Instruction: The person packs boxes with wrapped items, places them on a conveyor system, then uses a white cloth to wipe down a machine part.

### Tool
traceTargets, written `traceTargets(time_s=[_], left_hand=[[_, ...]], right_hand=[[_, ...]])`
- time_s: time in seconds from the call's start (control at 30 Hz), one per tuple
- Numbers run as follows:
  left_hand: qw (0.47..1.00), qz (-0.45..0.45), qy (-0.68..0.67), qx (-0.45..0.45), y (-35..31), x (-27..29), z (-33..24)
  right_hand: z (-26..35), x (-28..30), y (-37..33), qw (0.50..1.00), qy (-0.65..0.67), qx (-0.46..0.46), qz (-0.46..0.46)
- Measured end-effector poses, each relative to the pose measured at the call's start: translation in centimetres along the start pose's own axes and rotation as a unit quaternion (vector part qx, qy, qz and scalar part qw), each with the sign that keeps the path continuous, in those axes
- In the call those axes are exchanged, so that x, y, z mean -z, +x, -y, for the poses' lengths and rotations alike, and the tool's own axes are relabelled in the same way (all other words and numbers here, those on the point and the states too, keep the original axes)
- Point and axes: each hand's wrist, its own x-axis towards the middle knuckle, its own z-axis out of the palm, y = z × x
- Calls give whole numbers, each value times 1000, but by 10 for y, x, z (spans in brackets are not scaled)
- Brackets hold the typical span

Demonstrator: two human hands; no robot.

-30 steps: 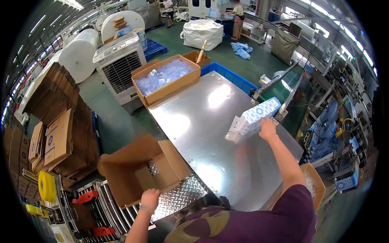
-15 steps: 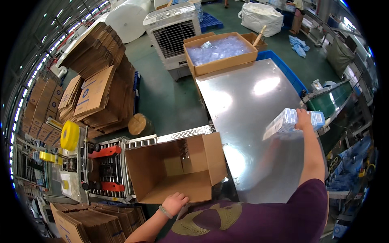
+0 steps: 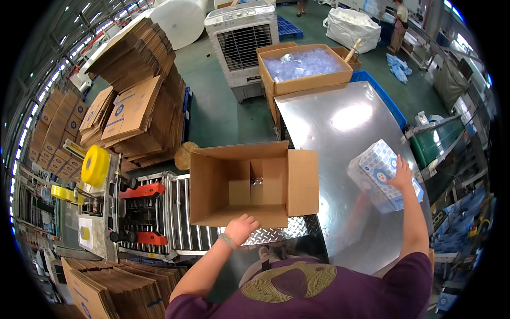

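An open brown cardboard carton (image 3: 303,183) lies with its mouth toward me, and no goods show inside it. My left hand (image 3: 241,228) is closed over the carton's near edge. Over the steel table, my right hand (image 3: 402,174) grips the edge of a light-blue and white plastic-wrapped pack (image 3: 380,173). The pack is tilted, its printed face turned up, and looks like wrapped tissue. Whether it touches the metal I cannot tell.
The carton rests by a roller conveyor (image 3: 183,212) with a tread plate (image 3: 289,234). The steel table (image 3: 340,234) is on the right. Beyond it stands a box of clear plastic wrap (image 3: 313,82). Flattened cartons (image 3: 143,117) are stacked left, near an air cooler (image 3: 244,50) and yellow tape rolls (image 3: 95,166).
The carton has shifted away from me with my left hand on its edge, baring the tread plate on its near side. My right hand has turned the pack so its printed face shows.
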Motion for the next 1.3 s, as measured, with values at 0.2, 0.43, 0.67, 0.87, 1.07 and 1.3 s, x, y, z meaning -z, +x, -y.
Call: traceTargets(time_s=[0.2,0.43,0.67,0.87,1.07,1.3], left_hand=[[996,29,-37,70,16,-22,34],[994,81,-57,35,-21,13,63],[990,76,-117,23,-42,20,41],[977,124,-164,-48,-15,2,-32],[973,118,-178,-84,24,-22,-87],[984,-65,-165,6,-35,4,-78]], right_hand=[[15,-1,2,996,35,-73,28],[1,15,-6,996,37,-57,50],[-5,-2,-5,999,40,-16,3],[-20,2,-7,996,66,57,15],[10,20,-30,988,145,49,12],[138,116,-109,909,306,245,-141]])
